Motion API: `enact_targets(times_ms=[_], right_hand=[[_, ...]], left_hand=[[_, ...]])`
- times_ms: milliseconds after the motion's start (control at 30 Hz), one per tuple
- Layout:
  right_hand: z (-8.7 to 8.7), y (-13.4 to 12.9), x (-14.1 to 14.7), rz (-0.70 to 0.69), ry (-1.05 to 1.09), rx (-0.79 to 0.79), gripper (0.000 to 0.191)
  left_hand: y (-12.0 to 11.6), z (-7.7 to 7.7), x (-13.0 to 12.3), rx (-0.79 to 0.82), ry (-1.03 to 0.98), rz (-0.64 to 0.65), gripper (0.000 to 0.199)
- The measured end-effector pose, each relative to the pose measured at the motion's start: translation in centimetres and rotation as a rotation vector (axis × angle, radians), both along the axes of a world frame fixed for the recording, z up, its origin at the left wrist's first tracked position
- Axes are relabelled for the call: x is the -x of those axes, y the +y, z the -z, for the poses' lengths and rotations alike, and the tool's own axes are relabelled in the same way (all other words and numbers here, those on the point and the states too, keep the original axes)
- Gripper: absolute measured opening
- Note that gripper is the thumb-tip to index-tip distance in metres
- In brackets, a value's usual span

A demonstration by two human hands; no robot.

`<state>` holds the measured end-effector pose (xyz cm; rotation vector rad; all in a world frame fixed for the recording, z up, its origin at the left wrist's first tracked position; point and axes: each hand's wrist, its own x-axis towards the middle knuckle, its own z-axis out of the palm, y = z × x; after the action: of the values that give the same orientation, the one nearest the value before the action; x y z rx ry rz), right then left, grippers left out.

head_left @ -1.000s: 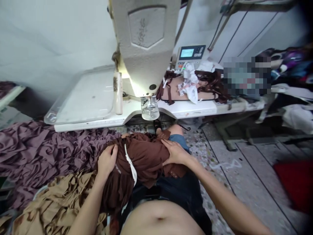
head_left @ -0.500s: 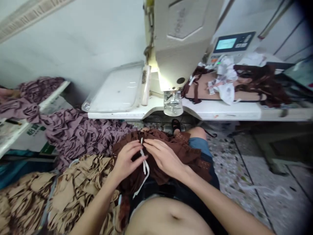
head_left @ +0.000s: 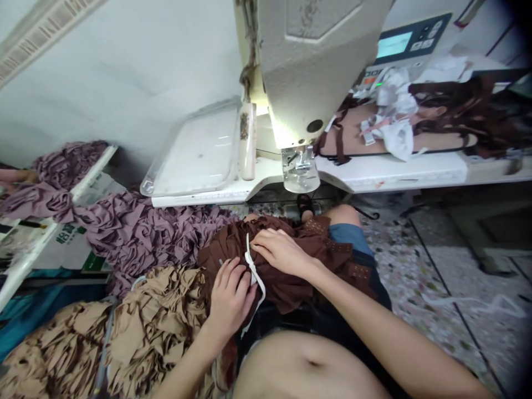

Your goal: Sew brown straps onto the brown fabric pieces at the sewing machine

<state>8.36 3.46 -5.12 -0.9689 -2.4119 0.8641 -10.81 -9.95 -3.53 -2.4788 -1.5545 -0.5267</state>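
Observation:
A bundle of dark brown fabric [head_left: 286, 288] with rows of small eyelets at its right side lies across my lap. A white strip [head_left: 258, 280], knotted with loose tails, runs over it between my hands. My left hand [head_left: 233, 293] is curled on the fabric left of the knot, its thumb and fingertips close to the strip. Pressed onto the brown folds just right of the strip's upper end is my right hand [head_left: 282, 252], its fingers bent together and gripping cloth. The fingertips of both hands are partly hidden in the folds.
Ahead stands a sewing machine [head_left: 316, 72] on a white table [head_left: 374, 177], with a clear plastic tray [head_left: 195, 155] and a pile of brown and white scraps [head_left: 399, 138]. Mauve fabric [head_left: 137, 233] and tan fabric bundles [head_left: 158, 327] lie left. Another person's hand [head_left: 19, 176] shows far left.
My left hand has drawn down toward me and its fingers have curled. My right hand's fingers have bent onto the cloth. The view has shifted slightly.

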Motion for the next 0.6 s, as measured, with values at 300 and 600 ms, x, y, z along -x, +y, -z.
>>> enact_targets(times_ms=[300,600], right_hand=[[-1.5,-0.1,1.2,0.104,-0.164,0.0,0.027],[-1.4,-0.8,2.4,0.155,-0.287,-0.048,0.025]], left_hand=[[-0.1,-2.3,-0.7,0.11,-0.031,-0.088,0.013],[-0.4,-5.2,-1.4,0.693,-0.211,-0.153,0.036]])
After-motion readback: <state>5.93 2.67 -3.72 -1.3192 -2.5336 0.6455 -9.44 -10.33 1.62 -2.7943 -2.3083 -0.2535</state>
